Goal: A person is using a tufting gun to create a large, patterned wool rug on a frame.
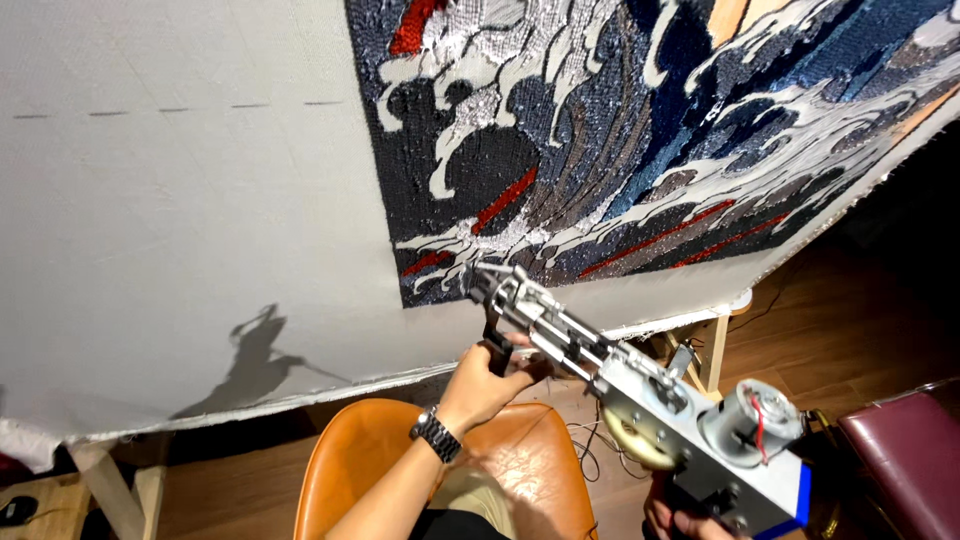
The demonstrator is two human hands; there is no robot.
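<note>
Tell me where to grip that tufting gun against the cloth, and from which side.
Grip the tufting gun at two places, both from below. The left hand wraps the black front handle under the barrel; the right hand holds under the motor housing at the rear. The gun is long, tilted up to the stretched cloth and heavy at the back, so one grip would likely let it sag.

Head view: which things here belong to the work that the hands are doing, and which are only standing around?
In the work:
- grey metal tufting gun, held by left hand and right hand
- stretched white cloth with blue, white and red wave pattern
- wooden frame

Standing around:
- orange leather chair
- dark red padded seat
- cables on the wooden floor
</note>
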